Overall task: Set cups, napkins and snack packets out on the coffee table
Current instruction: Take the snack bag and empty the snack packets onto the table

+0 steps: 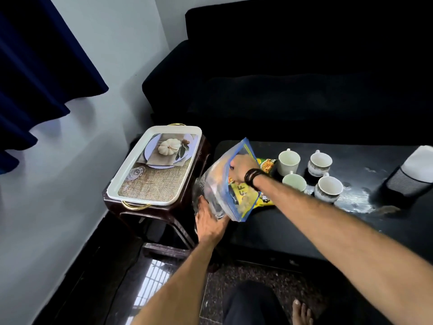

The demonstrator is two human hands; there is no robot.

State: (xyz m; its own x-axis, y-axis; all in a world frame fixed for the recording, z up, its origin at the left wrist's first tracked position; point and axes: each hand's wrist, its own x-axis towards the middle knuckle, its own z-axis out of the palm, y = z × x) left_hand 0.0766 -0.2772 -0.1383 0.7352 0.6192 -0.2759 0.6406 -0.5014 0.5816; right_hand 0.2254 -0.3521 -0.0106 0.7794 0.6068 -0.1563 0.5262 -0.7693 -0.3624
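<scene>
A clear zip bag with a blue seal rim stands at the left end of the black coffee table. My left hand grips the bag's lower side. My right hand is inside the bag's mouth, fingers hidden among the packets. Yellow snack packets lie on the table behind and under the bag. Several white cups stand upright in a cluster to the right. A black mesh holder with white napkins sits at the table's right end.
A white tray with a printed picture and gold handles rests on a dark stool left of the table. A black sofa runs behind the table. My knee and bare foot show below, on the speckled floor.
</scene>
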